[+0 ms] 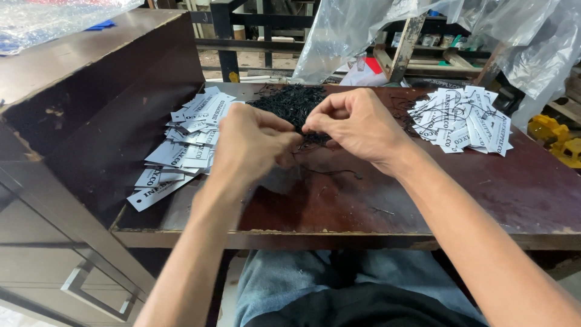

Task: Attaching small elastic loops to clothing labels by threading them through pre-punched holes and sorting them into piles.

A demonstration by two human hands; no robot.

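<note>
Hands meet over the middle of the dark brown desk (363,212). The left hand (251,145) has its grip pressed together on something small that its own fingers hide; I cannot tell for sure what it is, though a pale card edge seems to sit under it. The right hand (357,124) pinches a thin black string (315,140) between thumb and forefinger, just at the near edge of the heap of black strings (290,102) lying at the back centre of the desk.

Judging by how things lie, the work is well under way but far from over. 2 piles flank the hands. The pile of white tags on the left (181,142) is the larger one, loosely fanned and spilling toward the near edge, with no strings showing on it. The pile of white tags on the right (463,118) is smaller, and thin black loops cross over its cards, so those look already threaded. A loose black strand (330,172) lies on the desk just below the hands.

All tags are narrow white rectangles with dark printing. Behind the desk hang clear plastic bags (357,30), crumpled and translucent, and a yellow object (554,136) sits at the far right.
</note>
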